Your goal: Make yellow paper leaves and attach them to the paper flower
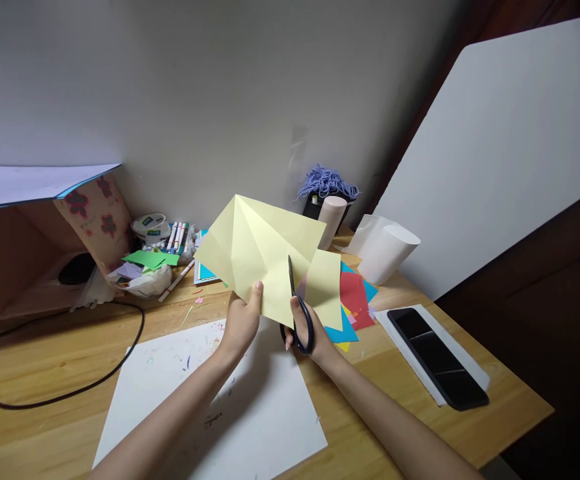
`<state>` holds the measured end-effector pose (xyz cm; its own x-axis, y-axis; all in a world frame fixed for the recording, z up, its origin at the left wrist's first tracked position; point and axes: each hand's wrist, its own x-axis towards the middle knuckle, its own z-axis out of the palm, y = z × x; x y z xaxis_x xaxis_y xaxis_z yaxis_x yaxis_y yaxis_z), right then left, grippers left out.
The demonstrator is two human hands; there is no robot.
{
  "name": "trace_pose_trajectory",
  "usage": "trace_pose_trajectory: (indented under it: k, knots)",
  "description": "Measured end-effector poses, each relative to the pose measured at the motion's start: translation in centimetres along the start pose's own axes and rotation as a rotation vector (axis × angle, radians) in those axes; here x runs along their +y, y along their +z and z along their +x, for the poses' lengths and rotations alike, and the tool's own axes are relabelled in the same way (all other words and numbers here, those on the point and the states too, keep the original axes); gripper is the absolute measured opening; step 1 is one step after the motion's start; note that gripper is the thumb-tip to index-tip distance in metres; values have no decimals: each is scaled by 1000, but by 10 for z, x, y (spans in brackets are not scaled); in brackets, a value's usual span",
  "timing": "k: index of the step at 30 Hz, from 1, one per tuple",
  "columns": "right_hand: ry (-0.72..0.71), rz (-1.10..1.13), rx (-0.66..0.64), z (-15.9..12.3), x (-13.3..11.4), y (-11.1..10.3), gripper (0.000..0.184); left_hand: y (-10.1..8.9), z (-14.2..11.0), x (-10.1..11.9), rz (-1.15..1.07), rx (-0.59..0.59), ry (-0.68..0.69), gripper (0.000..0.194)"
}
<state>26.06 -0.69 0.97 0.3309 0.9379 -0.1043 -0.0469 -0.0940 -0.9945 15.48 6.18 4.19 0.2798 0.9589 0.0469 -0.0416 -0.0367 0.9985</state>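
A creased sheet of pale yellow paper (257,250) is held up above the desk. My left hand (243,320) pinches its lower edge, thumb on the near face and the other fingers hidden behind. In my right hand (313,327) is a pair of scissors (303,327) with dark handles, the fingers through the loops. The visible blade points up across the paper, and a cut runs from the lower edge along it. To the right of this cut hangs a paper flap (326,290). Below both hands lies a white sheet (265,413) with colored marks.
Colored paper pieces (357,297) lie right of my hands. A black phone (437,357) rests on white paper near the right edge. Markers (177,237), a bag of green scraps (147,277), a cable (95,383), blue yarn (327,181) and a white paper roll (389,253) stand around.
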Motion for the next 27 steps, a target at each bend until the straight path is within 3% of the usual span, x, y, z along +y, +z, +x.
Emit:
trace_pose_trajectory:
  k: [6,27]
  knots:
    - [7,43,27,7,6,-2,68,0,-2,1,13,-43,-27,42]
    - [9,32,61,6,7,-4,62,1,-2,0,67,-30,-20,42]
